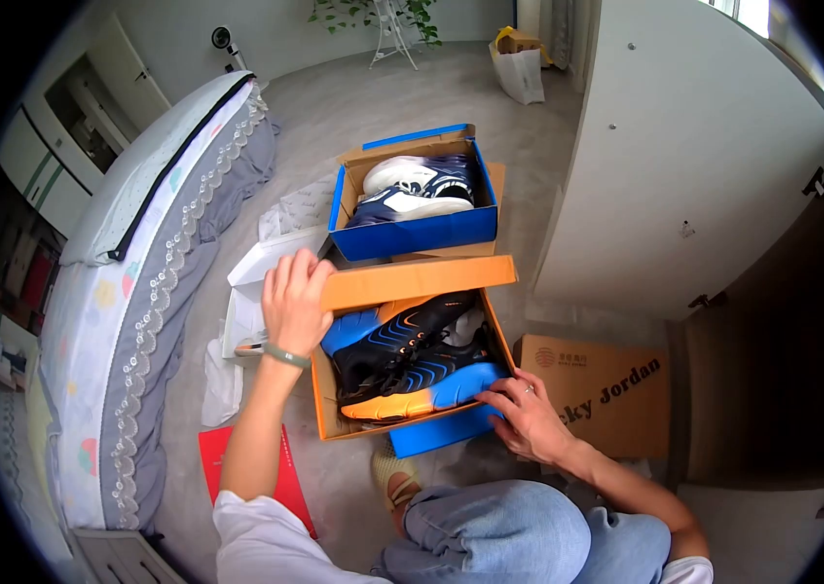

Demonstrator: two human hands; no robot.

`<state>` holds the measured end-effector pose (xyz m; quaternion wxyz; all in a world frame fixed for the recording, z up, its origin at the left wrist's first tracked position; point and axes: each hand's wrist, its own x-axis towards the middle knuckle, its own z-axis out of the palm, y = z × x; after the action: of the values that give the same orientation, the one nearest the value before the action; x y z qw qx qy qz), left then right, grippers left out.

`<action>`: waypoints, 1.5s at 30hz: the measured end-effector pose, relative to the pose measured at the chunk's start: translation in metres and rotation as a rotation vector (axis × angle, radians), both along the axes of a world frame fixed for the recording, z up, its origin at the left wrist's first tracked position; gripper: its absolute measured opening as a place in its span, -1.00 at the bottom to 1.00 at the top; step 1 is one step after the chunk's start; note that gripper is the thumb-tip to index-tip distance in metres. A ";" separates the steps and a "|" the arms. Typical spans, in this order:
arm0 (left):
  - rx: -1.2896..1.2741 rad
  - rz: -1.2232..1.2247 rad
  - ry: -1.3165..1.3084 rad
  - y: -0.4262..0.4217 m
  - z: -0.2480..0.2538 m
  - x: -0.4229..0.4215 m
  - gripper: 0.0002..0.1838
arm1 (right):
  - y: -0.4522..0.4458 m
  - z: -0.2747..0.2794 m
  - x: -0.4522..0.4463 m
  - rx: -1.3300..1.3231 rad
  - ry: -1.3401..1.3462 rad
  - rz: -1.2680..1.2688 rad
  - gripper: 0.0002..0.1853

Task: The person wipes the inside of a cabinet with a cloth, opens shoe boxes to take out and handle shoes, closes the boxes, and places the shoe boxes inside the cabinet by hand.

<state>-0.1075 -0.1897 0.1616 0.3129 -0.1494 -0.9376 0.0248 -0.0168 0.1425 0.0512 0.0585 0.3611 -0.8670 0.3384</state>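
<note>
In front of me an orange shoe box holds a pair of black sneakers with blue and orange soles, lying on their sides. My left hand has its fingers curled over the left end of the box's orange lid, which is raised along the far side. My right hand grips the near right corner of the box, with fingertips beside the blue part of a sole. Under the near side a blue box piece sticks out.
A blue shoe box with white and navy sneakers stands beyond. At right are a brown carton and an open cabinet door. A red sheet and an open white box lie left, near the bed.
</note>
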 end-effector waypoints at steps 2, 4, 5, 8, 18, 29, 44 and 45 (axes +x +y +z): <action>0.029 0.041 0.067 -0.016 -0.016 0.039 -0.60 | 0.005 0.000 -0.002 -0.093 -0.007 -0.080 -0.60; 0.059 0.062 0.154 -0.024 -0.041 0.075 -0.63 | 0.007 0.007 -0.004 -0.242 -0.011 -0.254 -0.68; 0.073 0.074 0.189 -0.025 -0.053 0.091 -0.66 | 0.008 0.007 -0.005 -0.296 -0.052 -0.336 -0.70; 0.103 0.105 0.237 -0.027 -0.086 0.125 -0.74 | 0.007 0.005 -0.007 -0.551 -0.336 -0.518 -0.64; 0.044 -0.068 0.366 -0.030 -0.133 0.151 -0.79 | 0.000 0.006 -0.007 -0.769 -0.810 -0.391 -0.46; 0.050 -0.197 0.362 -0.052 -0.139 0.166 -0.74 | 0.009 0.016 -0.004 -0.846 -1.285 -0.402 -0.61; 0.177 -0.214 -0.134 -0.057 -0.111 0.212 -0.52 | 0.005 -0.002 0.001 -0.526 -1.157 -0.543 -0.44; 0.174 -0.219 -0.138 -0.055 -0.114 0.210 -0.52 | 0.000 0.000 0.006 -0.416 -0.821 -0.582 -0.39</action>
<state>0.1028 -0.2451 0.0476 0.2605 -0.2242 -0.9336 -0.1011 -0.0104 0.1425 0.0508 -0.1234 -0.0748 -0.7976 0.5856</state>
